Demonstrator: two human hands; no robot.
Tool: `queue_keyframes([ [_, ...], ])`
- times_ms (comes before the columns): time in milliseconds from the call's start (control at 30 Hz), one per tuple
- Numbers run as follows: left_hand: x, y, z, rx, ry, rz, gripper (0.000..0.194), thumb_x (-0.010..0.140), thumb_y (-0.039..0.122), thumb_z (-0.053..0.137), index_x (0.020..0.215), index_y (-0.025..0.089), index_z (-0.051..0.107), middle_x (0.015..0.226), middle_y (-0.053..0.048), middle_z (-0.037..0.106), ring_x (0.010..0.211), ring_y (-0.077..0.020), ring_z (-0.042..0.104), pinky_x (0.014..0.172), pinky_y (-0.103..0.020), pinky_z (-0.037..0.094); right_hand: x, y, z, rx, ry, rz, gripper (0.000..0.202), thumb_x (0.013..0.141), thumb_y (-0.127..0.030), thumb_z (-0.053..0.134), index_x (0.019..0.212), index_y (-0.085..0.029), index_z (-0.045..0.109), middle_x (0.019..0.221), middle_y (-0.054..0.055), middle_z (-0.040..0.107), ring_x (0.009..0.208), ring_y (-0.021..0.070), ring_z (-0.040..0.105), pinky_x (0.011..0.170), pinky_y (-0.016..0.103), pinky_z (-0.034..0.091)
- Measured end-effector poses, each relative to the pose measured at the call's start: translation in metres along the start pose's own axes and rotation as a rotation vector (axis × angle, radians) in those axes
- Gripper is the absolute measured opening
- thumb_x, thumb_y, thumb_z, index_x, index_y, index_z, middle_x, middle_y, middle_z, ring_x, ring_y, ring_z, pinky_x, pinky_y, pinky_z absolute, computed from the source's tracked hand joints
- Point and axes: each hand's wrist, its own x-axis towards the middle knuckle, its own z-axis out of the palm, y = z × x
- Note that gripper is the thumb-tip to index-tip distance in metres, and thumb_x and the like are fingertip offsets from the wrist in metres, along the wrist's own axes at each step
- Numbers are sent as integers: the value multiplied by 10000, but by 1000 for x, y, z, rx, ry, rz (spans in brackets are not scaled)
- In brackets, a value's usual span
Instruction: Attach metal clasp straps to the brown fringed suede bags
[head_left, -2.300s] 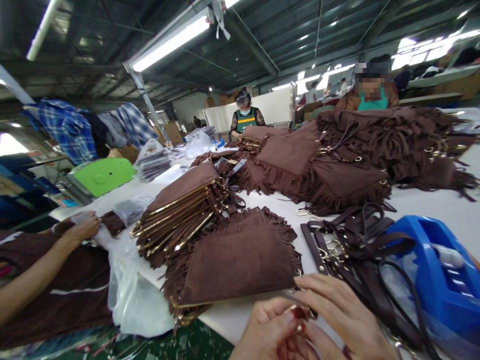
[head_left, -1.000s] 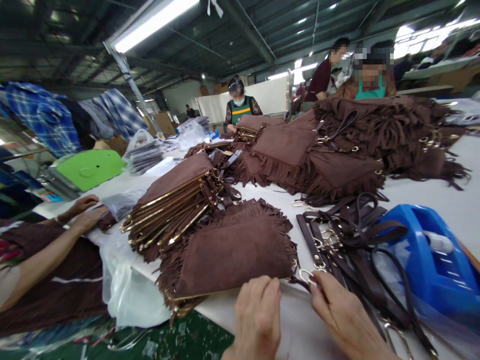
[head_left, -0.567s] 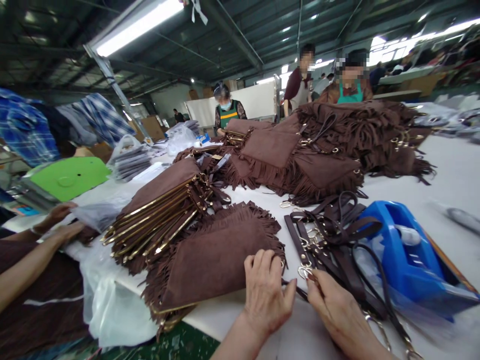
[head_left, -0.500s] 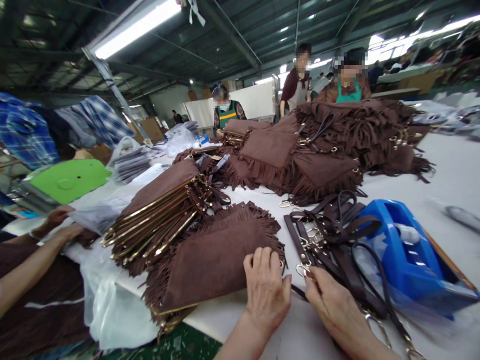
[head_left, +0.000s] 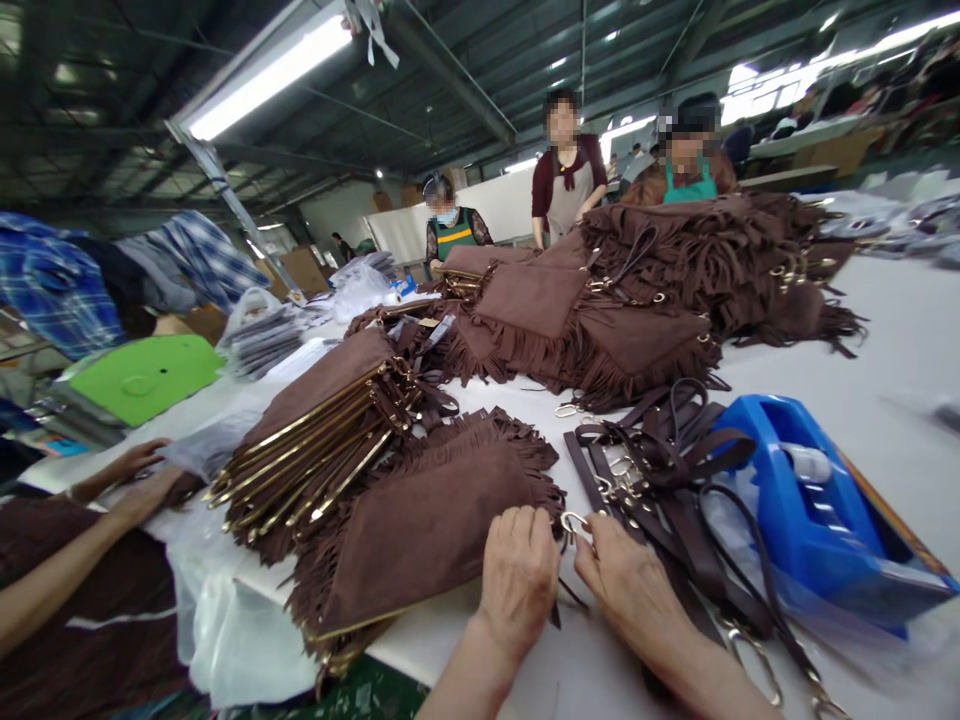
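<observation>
On the white table [head_left: 787, 330], which fills much of the lower half of the frame, we have the fringed brown bag [head_left: 431, 530] lying flat just below the centre. We judge it light, soft and easily creased, with a suede-like face that should not slip; its gold-trimmed bottom edge looks stiffer, so that edge or a corner seems a better hold than the floppy fringe. Right of centre, beside the blue tape dispenser [head_left: 787, 480], lies a tangle of straps [head_left: 686, 475], likely bendy and apt to snag on one another. Our left hand [head_left: 520, 570] is at the bag's lower right corner, fingers curled; their undersides are hidden, so we cannot tell whether they grip or only press. Our right hand [head_left: 634, 580], just beside it, pinches a gold hook [head_left: 574, 516]. That hook looks hard, smooth and rather slippery, best held firmly near its base, leaving the loop free.
</observation>
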Motion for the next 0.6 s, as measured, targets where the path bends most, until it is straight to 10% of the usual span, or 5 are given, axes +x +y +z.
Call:
queue_keyframes([
  [600, 14, -16, 5, -262, -46, -207, 161, 769, 74, 504, 688, 174, 600, 646, 0, 637, 612, -141, 566, 576, -250, 418, 25, -13, 29, 91, -93, 47, 225, 905, -233, 271, 814, -181, 469, 711, 51, 585, 615, 186, 594, 535, 275, 407],
])
